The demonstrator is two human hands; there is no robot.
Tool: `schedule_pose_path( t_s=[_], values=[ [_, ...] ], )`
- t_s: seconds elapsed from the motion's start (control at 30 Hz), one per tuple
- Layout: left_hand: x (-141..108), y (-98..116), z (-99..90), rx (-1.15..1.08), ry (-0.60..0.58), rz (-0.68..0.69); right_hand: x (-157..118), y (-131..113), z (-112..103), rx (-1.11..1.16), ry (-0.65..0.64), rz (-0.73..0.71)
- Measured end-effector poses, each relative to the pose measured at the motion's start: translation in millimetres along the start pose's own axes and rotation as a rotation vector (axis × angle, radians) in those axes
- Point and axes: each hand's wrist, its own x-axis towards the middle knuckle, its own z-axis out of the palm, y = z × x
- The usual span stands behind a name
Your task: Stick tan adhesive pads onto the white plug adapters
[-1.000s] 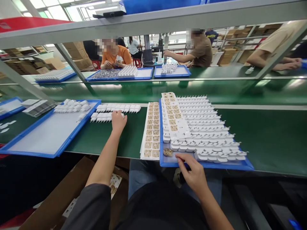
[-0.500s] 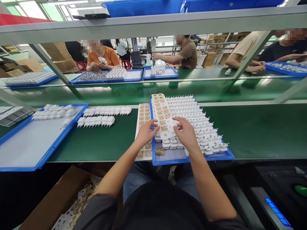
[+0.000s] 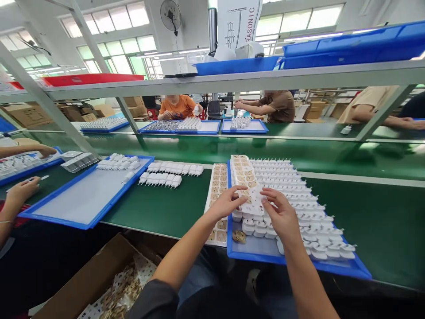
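A white sheet of tan stickers point(image 3: 244, 170) lies tilted over rows of white plug adapters point(image 3: 282, 186), pins upward, in a blue-rimmed tray point(image 3: 255, 255). My left hand point(image 3: 227, 204) pinches the sheet's lower left side, thumb and forefinger beside a tan sticker. At the lower right edge, my right hand point(image 3: 282, 215) has thumb and fingertips closed on the sheet. Whether a loose sticker is between them I cannot make out. Some sticker places near my hands are bare white. A small pile of tan stickers point(image 3: 239, 236) rests in the tray's front left corner.
Another sticker sheet point(image 3: 217, 190) lies left of the tray. Further left are two rows of adapters point(image 3: 161, 179) and another blue-rimmed tray point(image 3: 73, 206). A co-worker's hand point(image 3: 23, 190) is at far left. Below stands a carton point(image 3: 83, 270) of scraps. A shelf point(image 3: 212, 82) crosses overhead.
My view has tilted up and swung left, so more wall and a co-worker's hands at left show. Both my hands stay at the sheet's lower end, with fingertips drawn closer in.
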Motion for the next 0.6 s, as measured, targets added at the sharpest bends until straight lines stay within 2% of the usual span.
schedule_pose_path(
  t_s=[0.07,0.23,0.3,0.6],
  values=[
    [0,-1,3.3,-0.069,0.010,0.017,-2,1,-2,-0.076,0.018,-0.041],
    [-3,-13,11.7,-0.162,0.041,0.003,-12,-7,-5,-0.495,0.011,-0.316],
    [-5,-15,13.9,-0.159,0.023,-0.001,-15,-12,-4,-0.584,0.003,-0.375],
    [-8,-16,20.7,0.061,0.013,0.086,-15,-9,4,-0.594,0.047,-0.398]
  ],
)
